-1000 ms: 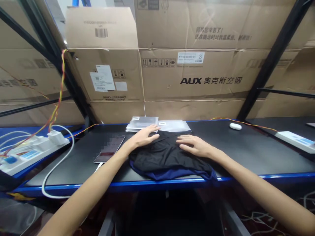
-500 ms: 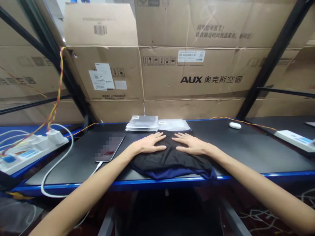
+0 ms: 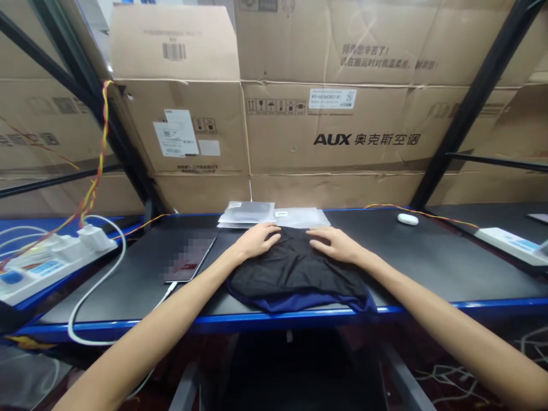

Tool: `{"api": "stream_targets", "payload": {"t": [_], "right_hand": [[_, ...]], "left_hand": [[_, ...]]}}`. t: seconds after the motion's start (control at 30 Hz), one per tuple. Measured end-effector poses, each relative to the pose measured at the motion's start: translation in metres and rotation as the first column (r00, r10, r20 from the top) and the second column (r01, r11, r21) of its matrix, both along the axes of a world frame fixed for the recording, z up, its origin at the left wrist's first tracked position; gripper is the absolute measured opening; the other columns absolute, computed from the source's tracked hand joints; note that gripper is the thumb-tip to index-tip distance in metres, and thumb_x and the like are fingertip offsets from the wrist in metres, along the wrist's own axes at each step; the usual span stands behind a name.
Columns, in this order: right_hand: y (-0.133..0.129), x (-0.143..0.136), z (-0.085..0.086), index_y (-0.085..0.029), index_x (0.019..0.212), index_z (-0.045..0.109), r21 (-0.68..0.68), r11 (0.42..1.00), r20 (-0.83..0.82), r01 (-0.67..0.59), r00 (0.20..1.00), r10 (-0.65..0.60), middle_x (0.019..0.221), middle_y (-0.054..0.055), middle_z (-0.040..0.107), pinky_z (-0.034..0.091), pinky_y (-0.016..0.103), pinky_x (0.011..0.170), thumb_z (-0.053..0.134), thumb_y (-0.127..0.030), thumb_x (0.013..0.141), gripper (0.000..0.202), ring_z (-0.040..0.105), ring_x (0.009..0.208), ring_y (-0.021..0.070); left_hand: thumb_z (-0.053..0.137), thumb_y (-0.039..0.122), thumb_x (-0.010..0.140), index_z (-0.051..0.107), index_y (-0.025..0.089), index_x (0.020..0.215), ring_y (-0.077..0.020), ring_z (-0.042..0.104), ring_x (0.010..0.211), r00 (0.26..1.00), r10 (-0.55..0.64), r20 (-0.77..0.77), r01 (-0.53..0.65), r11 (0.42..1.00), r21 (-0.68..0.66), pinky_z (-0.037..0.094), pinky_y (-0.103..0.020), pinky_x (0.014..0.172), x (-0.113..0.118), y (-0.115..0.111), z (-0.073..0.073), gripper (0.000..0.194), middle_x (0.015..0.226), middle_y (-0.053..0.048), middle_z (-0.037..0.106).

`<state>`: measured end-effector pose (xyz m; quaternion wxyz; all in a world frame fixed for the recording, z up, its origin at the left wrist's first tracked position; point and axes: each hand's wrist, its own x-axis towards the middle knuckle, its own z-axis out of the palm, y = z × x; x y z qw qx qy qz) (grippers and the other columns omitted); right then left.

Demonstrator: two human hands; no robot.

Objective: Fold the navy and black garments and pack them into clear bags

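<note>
A folded piece of black and dark blue fabric [image 3: 295, 268] lies on the dark tabletop, with its blue lower layer showing along the front edge. The kind of garment or cloth cannot be made out. My left hand [image 3: 258, 240] rests at its far left corner, fingers slightly bent and thumb apart. On the far right corner lies my right hand [image 3: 336, 244], also with the thumb away from the fingers. Both hands touch the fabric and neither plainly grips it. Just beyond the fabric are flat translucent plastic packets [image 3: 247, 212].
A phone [image 3: 190, 260] with a white charging cable lies to the left. Power strips stand at the far left [image 3: 51, 262] and right [image 3: 509, 244]. A small white case [image 3: 408, 219] sits at the back right. Cardboard [image 3: 325, 154] walls the back between dark metal posts.
Both hands have slid slightly outward and away from me, to the fabric's far corners. Their fingers have gone from flat and spread to more bent. The fabric stays in place.
</note>
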<state>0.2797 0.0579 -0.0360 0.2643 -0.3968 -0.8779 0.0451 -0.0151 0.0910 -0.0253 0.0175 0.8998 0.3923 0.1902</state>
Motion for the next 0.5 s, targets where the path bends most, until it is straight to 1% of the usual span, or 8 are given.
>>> {"api": "stream_targets", "payload": {"t": [0.07, 0.1, 0.2, 0.3, 0.37, 0.5], "right_hand": [[0.009, 0.006, -0.003, -0.023, 0.119, 0.070, 0.116, 0.988, -0.033, 0.102, 0.995, -0.099, 0.121, 0.009, 0.071, 0.048, 0.045, 0.102, 0.049, -0.036, 0.095, 0.034, 0.063, 0.113, 0.0257], [0.014, 0.010, -0.004, -0.023, 0.115, 0.072, 0.151, 0.976, -0.037, 0.156, 0.988, -0.152, 0.118, 0.009, 0.072, 0.049, 0.045, 0.100, 0.050, -0.034, 0.094, 0.032, 0.064, 0.110, 0.0262], [0.024, 0.019, -0.007, -0.021, 0.107, 0.075, 0.176, 0.951, -0.012, 0.252, 0.967, -0.254, 0.113, 0.011, 0.073, 0.051, 0.046, 0.097, 0.054, -0.031, 0.090, 0.029, 0.064, 0.106, 0.0282], [0.028, 0.024, -0.010, -0.021, 0.094, 0.077, 0.161, 0.946, 0.004, 0.282, 0.958, -0.286, 0.110, 0.011, 0.074, 0.051, 0.045, 0.095, 0.058, -0.027, 0.085, 0.022, 0.064, 0.104, 0.0287], [0.029, 0.026, -0.011, -0.021, 0.087, 0.077, 0.154, 0.944, 0.007, 0.290, 0.956, -0.295, 0.110, 0.011, 0.074, 0.051, 0.046, 0.094, 0.059, -0.024, 0.082, 0.019, 0.063, 0.104, 0.0292], [0.029, 0.025, -0.011, -0.022, 0.084, 0.076, 0.152, 0.946, -0.026, 0.286, 0.958, -0.285, 0.113, 0.011, 0.073, 0.051, 0.047, 0.093, 0.059, -0.022, 0.080, 0.018, 0.062, 0.106, 0.0299]], "left_hand": [[0.039, 0.031, 0.098, 0.065, 0.011, 0.126, -0.0267, 0.055, 0.127, 1.000, 0.028, -0.002, -0.028, 0.999, 0.039, 0.042, -0.038, 0.111, 0.001, 0.006, -0.003, 0.043, 0.136, -0.014, 0.059], [0.039, 0.026, 0.097, 0.065, 0.012, 0.126, -0.0262, 0.056, 0.126, 0.999, 0.033, -0.008, -0.032, 0.999, 0.044, 0.043, -0.039, 0.110, 0.002, 0.009, -0.004, 0.042, 0.136, -0.013, 0.060], [0.041, 0.021, 0.095, 0.066, 0.014, 0.125, -0.0247, 0.057, 0.125, 1.000, 0.029, -0.004, -0.029, 0.998, 0.047, 0.043, -0.038, 0.110, 0.003, 0.015, -0.010, 0.040, 0.134, -0.011, 0.062], [0.047, 0.023, 0.093, 0.068, 0.014, 0.122, -0.0263, 0.056, 0.127, 0.999, 0.037, 0.030, -0.038, 0.998, 0.044, 0.042, -0.040, 0.112, 0.004, 0.019, -0.013, 0.038, 0.135, -0.012, 0.061], [0.047, 0.022, 0.091, 0.069, 0.016, 0.120, -0.0275, 0.055, 0.128, 0.999, 0.034, 0.025, -0.035, 0.999, 0.022, 0.043, -0.042, 0.111, 0.004, 0.022, -0.014, 0.037, 0.137, -0.011, 0.060], [0.045, 0.018, 0.089, 0.071, 0.018, 0.119, -0.0256, 0.056, 0.127, 1.000, -0.001, 0.003, 0.001, 1.000, -0.010, 0.042, -0.040, 0.112, 0.004, 0.024, -0.013, 0.039, 0.138, -0.008, 0.059]]}}
